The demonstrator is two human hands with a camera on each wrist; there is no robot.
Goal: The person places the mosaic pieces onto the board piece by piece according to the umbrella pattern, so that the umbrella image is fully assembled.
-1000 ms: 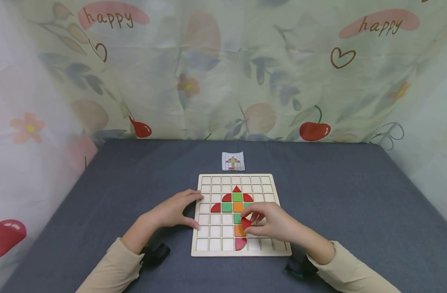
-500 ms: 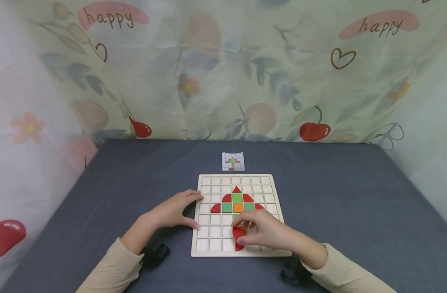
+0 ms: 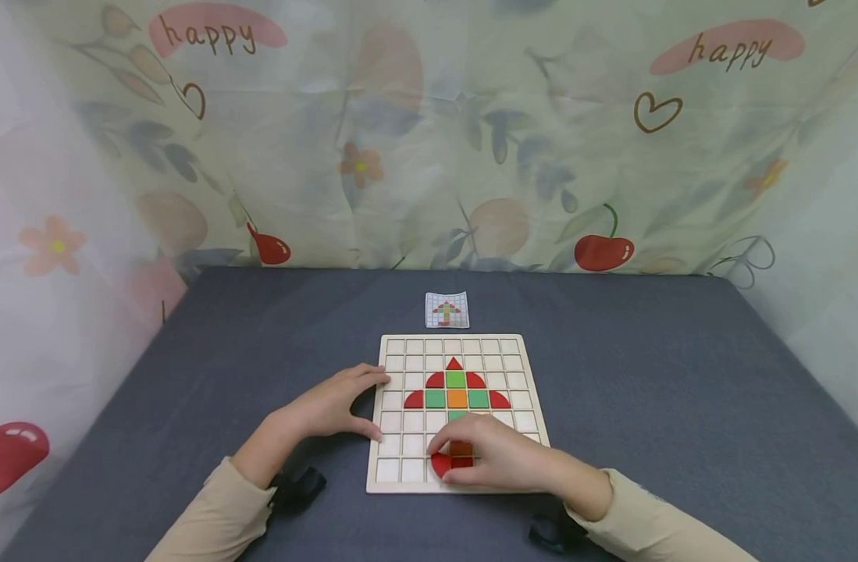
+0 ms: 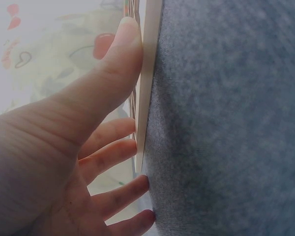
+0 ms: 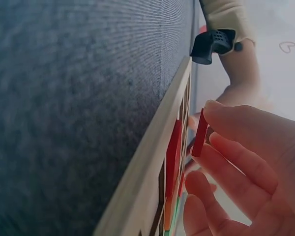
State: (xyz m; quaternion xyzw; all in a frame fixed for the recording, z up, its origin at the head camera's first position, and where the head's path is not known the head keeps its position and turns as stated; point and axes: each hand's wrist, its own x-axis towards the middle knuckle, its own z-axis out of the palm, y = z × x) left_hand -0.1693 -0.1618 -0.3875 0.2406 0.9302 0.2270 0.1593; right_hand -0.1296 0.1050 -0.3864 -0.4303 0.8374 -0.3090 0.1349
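My right hand [image 3: 502, 454] pinches a red curved-edged tile [image 3: 439, 465] between thumb and fingertip, over the lower rows of a wooden grid board [image 3: 389, 470]. Seen edge-on in the right wrist view, the red tile [image 5: 200, 132] is raised off the board. My left hand [image 3: 333, 402] rests with spread fingers and thumb against the board's left edge; the left wrist view shows the thumb [image 4: 119, 64] on that rim. On the grid lie a red triangle [image 3: 453, 364], red quarter-circles [image 3: 436, 380], green squares [image 3: 435, 399] and an orange square [image 3: 457, 399]. My right hand partly covers the lower tiles.
A small printed card [image 3: 446, 310] with a grid picture in matching colours lies just behind the board. Dark grey cloth [image 3: 632, 375] covers the table. A patterned curtain [image 3: 429, 156] hangs behind it.
My right hand has moved toward me and left with the red tile, from the board's middle to its lowest rows. My left hand has stayed in place.
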